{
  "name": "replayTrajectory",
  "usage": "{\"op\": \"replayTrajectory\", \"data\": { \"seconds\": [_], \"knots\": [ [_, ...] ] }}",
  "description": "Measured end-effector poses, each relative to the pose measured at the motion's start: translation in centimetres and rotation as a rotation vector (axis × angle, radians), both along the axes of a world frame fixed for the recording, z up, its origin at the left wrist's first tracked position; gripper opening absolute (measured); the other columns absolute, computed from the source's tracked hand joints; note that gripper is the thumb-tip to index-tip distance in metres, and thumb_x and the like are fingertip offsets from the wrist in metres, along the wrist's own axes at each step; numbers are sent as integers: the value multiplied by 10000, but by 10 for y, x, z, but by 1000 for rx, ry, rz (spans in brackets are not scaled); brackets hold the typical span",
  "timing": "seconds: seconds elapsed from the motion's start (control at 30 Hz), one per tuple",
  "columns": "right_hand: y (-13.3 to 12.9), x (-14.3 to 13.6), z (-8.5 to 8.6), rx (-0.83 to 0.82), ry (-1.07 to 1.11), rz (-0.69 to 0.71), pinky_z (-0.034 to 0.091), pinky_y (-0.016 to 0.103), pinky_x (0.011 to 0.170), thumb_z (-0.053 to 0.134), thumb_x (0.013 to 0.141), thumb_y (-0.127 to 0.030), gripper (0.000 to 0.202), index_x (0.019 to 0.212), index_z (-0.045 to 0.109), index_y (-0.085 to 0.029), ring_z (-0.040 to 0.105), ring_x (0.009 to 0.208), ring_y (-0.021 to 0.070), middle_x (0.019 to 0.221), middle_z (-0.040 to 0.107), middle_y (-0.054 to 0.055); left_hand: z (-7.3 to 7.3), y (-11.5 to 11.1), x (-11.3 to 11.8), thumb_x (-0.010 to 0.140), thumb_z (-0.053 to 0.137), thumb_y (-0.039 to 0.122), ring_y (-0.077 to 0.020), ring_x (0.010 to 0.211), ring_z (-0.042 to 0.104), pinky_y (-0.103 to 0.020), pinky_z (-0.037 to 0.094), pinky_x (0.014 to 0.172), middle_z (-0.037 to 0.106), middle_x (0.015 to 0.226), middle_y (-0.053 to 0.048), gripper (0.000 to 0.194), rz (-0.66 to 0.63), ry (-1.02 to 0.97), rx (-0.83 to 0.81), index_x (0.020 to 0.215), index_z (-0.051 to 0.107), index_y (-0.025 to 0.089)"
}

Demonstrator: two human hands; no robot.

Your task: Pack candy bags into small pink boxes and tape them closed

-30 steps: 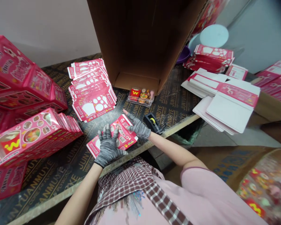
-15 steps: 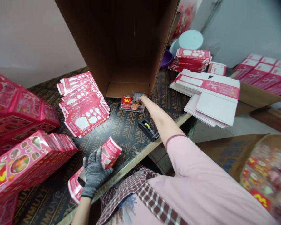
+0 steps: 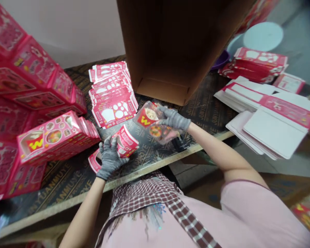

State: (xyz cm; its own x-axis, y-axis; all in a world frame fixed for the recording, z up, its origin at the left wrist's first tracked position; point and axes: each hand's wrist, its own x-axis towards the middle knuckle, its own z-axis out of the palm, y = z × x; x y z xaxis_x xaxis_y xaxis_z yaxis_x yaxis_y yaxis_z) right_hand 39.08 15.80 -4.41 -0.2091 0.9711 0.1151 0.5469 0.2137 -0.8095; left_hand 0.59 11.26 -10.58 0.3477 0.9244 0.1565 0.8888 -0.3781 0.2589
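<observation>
My left hand, in a grey striped glove, grips a pink printed carton sleeve that rests near the table's front edge. The sleeve has cut-out windows and bends open. My right hand, gloved alike, holds a clear plastic blister pack up off the table, tilted. Inside the pack show a red fries-box shape with a yellow letter and small round food-like pieces. A black tape dispenser is partly hidden behind the pack. Beyond my hands lies a fanned stack of flat pink cartons.
A large open cardboard box stands at the back of the dark table. Filled pink boxes are piled at left. White and pink flat cards overhang the right edge. A purple basin sits behind.
My right hand has lifted the blister pack from the table by the cardboard box and brought it nearer the sleeve. My left hand keeps its hold. The camera view has shifted.
</observation>
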Motion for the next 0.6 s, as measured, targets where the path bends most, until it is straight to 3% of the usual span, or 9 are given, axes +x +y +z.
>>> {"op": "replayTrajectory", "data": {
  "seconds": [0.1,0.23,0.43,0.53,0.6],
  "knots": [
    [-55,-29,3,-219,228,194,534,464,1084,808,773,-600,777,1415,613,-208,663,1234,329,1363,695,108,2,-7,4,546,816,712,-486,1516,321,-628,97,1266,390,1611,-304,1237,-42,-15,43,1547,443,88],
    [-95,-57,-1,-545,277,371,542,481,1056,824,756,-575,663,1275,707,-178,693,1158,331,1206,760,99,9,-21,4,670,813,624,-490,1569,218,-678,-7,1259,325,1684,-218,1021,-241,58,33,1548,490,215],
    [-96,-79,-14,-777,223,468,585,446,897,905,632,-592,563,975,799,-159,726,962,331,992,797,92,19,-43,10,950,561,322,-340,1605,239,-655,42,1277,321,1713,-82,649,-584,124,46,1580,426,400],
    [-88,-67,-15,-865,220,476,597,493,905,929,558,-607,672,1042,811,-158,738,994,371,1038,800,119,23,-52,8,955,570,399,-370,1595,248,-692,76,1261,304,1715,-122,685,-656,149,39,1611,378,360],
    [-83,-48,-17,-858,211,431,601,504,938,952,546,-557,755,1214,779,-253,729,1104,374,1214,770,128,26,-56,1,905,637,512,-426,1575,258,-722,68,1245,299,1705,-183,795,-615,157,30,1623,367,302]
  ]
}}
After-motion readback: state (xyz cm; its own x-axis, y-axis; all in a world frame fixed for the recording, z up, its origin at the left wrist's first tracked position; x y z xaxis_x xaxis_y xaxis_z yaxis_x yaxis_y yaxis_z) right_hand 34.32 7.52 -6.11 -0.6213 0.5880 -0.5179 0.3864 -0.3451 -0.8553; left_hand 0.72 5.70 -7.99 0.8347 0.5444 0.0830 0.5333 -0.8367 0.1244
